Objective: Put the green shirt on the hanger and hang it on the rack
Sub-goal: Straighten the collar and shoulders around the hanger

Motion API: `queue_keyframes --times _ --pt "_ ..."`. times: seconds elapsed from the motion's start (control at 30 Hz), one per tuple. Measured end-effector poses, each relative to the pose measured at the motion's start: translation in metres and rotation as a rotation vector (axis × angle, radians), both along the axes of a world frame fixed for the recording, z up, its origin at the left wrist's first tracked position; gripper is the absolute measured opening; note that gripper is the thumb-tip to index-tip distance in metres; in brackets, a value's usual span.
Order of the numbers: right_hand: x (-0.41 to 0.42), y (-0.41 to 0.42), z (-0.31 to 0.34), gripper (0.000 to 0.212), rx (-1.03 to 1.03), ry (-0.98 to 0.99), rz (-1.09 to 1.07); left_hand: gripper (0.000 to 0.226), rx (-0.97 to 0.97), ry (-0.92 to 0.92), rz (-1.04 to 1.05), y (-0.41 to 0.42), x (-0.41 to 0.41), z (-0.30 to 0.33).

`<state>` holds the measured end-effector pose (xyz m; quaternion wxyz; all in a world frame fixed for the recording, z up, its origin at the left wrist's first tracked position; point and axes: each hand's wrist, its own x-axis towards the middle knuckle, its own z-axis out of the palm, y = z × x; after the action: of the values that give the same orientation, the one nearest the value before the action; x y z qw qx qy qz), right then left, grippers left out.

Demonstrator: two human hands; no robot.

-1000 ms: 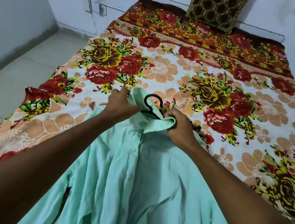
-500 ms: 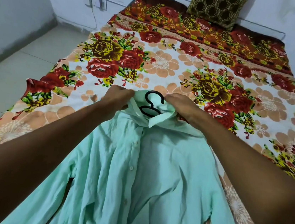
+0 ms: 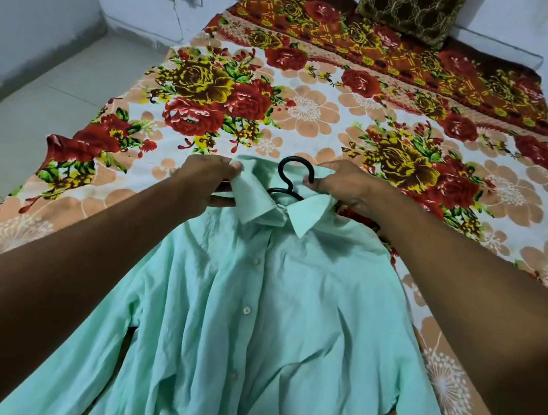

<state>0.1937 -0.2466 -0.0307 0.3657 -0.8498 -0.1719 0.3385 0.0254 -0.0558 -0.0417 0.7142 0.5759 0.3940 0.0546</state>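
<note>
- Green shirt [image 3: 251,325] lies on the bed [image 3: 311,115], long axis 12 to 6, collar at 12.
- Hanger [image 3: 291,183] hook pokes out between the hands.
- Left hand [image 3: 207,178] at 9 and right hand [image 3: 341,184] at 3 each pinch the collar, equally near.

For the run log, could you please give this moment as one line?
left hand: pinches collar | right hand: grips collar | green shirt: on bedsheet | hanger: hook out of collar | rack: unseen
</note>
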Motion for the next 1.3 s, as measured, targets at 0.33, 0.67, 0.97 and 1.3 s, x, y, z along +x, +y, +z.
queue_keyframes --times 0.33,0.67,0.97,1.3 --pt "0.030 0.021 0.035 0.026 -0.171 0.110 0.370 0.029 -0.075 -0.032 -0.119 -0.013 0.002 -0.019" --pt "0.009 0.078 0.021 0.037 -0.144 -0.035 0.627 0.025 -0.167 -0.134 -0.060 -0.016 -0.001 -0.041" --pt "0.015 0.080 0.009 0.037 -0.013 0.094 0.464 0.025 -0.275 -0.263 -0.127 -0.011 -0.023 -0.057" --pt "0.020 0.064 -0.001 0.033 0.003 0.161 0.410 0.016 -0.225 -0.218 0.092 -0.022 -0.027 -0.065"
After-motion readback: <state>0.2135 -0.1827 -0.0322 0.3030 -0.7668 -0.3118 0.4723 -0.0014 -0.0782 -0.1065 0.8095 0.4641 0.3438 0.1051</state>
